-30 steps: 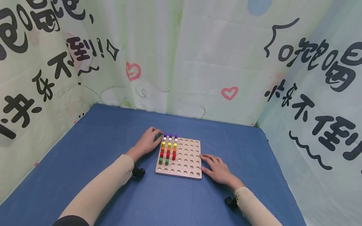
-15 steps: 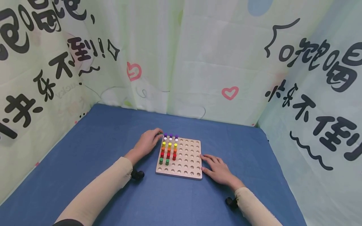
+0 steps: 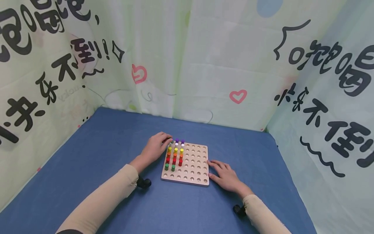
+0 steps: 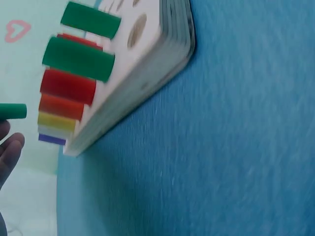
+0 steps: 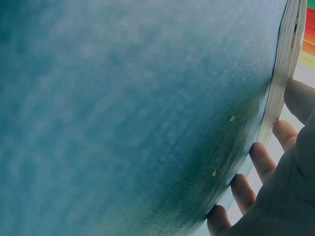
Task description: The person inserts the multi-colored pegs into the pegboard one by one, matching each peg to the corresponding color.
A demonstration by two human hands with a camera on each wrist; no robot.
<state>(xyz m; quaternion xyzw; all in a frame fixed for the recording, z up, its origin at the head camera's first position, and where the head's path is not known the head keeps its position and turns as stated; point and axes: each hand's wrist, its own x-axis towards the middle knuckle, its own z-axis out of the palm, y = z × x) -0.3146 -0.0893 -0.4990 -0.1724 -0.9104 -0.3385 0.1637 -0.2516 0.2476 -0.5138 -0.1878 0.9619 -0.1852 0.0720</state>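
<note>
A pale wooden pegboard [image 3: 193,169] lies on the table. Colored pegs stand in its left part: rows of purple [image 3: 182,141], white, yellow [image 3: 181,150], orange and red [image 3: 180,162], and two green pegs [image 3: 167,167] nearest the front. My left hand [image 3: 153,148] is over the board's far left corner, pinching a green peg [image 4: 12,111] that shows clearly above the fingertips in the left wrist view. The fingers cover part of the corner pegs. My right hand [image 3: 226,175] rests at the board's right edge [image 5: 281,83], fingers loosely spread and touching its side.
A blue cloth [image 3: 131,208] covers the table. Pale printed curtains [image 3: 204,65] hang behind and at both sides. Holes without pegs [image 3: 192,173] fill the board's right part and front row. A black wrist camera [image 3: 143,182] sits under the left wrist.
My left hand has shifted slightly to the right, bringing the green peg from beside the board to over its far left corner. The right hand and the board stay in place.
</note>
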